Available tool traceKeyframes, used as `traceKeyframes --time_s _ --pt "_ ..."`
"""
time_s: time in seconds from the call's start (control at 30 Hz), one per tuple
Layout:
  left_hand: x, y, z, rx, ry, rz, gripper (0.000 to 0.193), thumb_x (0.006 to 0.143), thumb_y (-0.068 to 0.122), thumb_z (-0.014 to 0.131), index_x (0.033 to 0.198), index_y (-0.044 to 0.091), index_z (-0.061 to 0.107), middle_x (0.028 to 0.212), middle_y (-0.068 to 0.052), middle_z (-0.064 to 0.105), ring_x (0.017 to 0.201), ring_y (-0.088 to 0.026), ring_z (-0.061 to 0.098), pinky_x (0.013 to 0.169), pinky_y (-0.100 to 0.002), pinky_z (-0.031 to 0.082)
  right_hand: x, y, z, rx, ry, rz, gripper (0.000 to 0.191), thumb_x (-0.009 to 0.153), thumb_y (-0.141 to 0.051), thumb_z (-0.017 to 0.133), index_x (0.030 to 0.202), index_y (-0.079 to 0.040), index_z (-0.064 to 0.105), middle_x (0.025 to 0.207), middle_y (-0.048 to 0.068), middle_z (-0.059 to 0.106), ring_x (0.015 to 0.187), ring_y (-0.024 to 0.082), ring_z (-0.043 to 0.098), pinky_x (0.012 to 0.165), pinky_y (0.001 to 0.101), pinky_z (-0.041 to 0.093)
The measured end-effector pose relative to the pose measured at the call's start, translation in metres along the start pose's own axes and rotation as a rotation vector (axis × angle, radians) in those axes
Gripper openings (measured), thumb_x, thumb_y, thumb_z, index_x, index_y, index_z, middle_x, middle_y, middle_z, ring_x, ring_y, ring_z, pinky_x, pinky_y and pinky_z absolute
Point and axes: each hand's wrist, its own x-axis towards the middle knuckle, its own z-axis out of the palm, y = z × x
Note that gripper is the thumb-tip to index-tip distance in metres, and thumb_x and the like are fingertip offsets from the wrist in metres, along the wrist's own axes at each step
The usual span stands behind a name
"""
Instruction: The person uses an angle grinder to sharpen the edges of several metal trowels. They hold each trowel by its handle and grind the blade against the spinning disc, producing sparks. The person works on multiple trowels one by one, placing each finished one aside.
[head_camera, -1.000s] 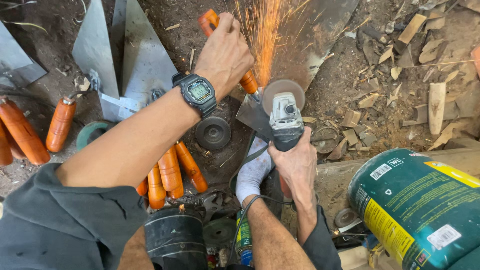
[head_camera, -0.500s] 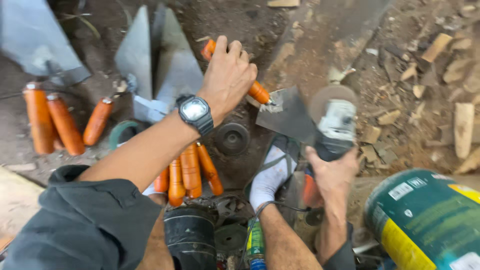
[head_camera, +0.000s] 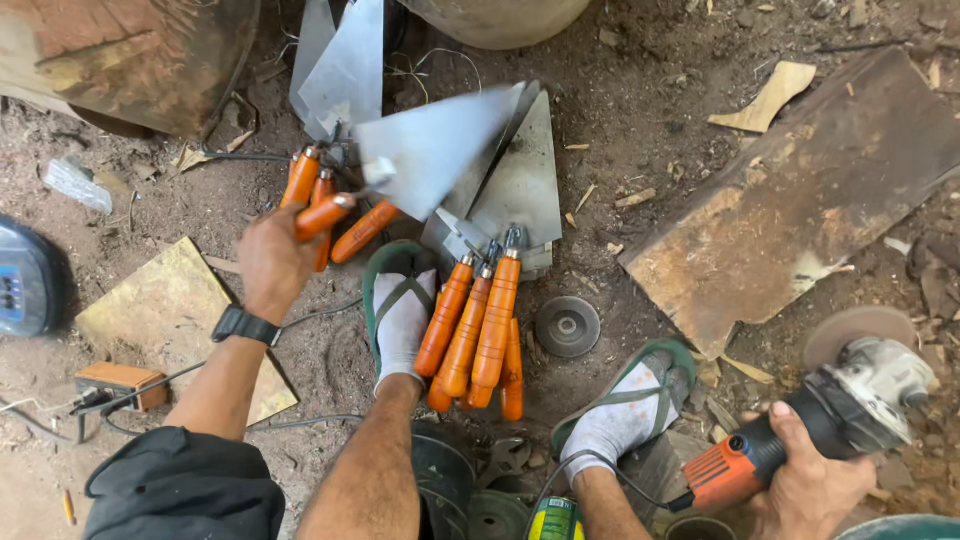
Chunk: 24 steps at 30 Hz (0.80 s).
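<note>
My left hand (head_camera: 272, 262), a black watch on its wrist, grips the orange wooden handle of a trowel (head_camera: 425, 160) whose triangular steel blade points up and right over a heap of other trowels. My right hand (head_camera: 815, 485) holds an angle grinder (head_camera: 830, 410) with an orange and grey body at the lower right, its disc low over the dirt and throwing no sparks. Several finished trowels with orange handles (head_camera: 475, 325) lie between my two feet in white socks and green sandals.
A rusty metal plate (head_camera: 800, 200) lies at the right, a loose grinding disc (head_camera: 567, 326) near the trowel pile. A yellowish board (head_camera: 175, 315) and a small orange box (head_camera: 120, 383) with cables sit at the left. Wood chips litter the dirt.
The grinder has swung away from the blade to the lower right and the sparks have stopped. My left hand carried the trowel leftward, over the pile of other trowels.
</note>
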Motion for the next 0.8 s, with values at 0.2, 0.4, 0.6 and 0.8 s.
traceKeyframes --time_s 0.2,0.4,0.6,0.8 --pt "0.008 -0.018 0.023 -0.236 0.049 -0.188 0.054 0.083 0.029 0.086 0.128 0.008 0.066 0.108 -0.017 0.073 0.095 -0.033 0.072 0.086 -0.044 0.056 -0.005 0.002 0.016 -0.014 -0.021 0.024 0.034 0.092 0.010 0.071 0.122 0.006 0.056 0.095 0.012 0.064 0.073 0.025 0.069 0.064 0.0381 0.060" --pt "0.006 0.021 0.029 0.039 0.261 0.066 0.054 0.083 0.024 0.085 0.122 0.005 0.054 0.128 -0.027 0.050 0.123 -0.045 0.047 0.096 -0.055 0.044 -0.003 0.001 0.024 -0.001 -0.073 0.023 0.031 0.092 0.011 0.071 0.120 0.008 0.057 0.093 0.014 0.065 0.075 0.027 0.069 0.068 0.0397 0.061" --pt "-0.004 0.057 0.041 -0.029 0.181 0.517 0.052 0.090 0.013 0.073 0.134 -0.002 0.050 0.122 -0.024 0.054 0.113 -0.044 0.049 0.099 -0.051 0.042 -0.005 0.005 0.022 0.019 -0.078 0.032 0.034 0.090 0.009 0.071 0.120 0.007 0.056 0.097 0.012 0.064 0.073 0.026 0.069 0.067 0.0402 0.062" --pt "0.002 0.063 0.056 -0.165 0.075 0.392 0.044 0.088 0.008 0.070 0.130 0.002 0.055 0.117 -0.020 0.061 0.111 -0.044 0.052 0.097 -0.052 0.043 -0.007 0.003 0.020 -0.015 -0.066 0.075 0.034 0.089 0.007 0.072 0.120 0.008 0.057 0.095 0.014 0.065 0.072 0.027 0.070 0.065 0.0396 0.062"
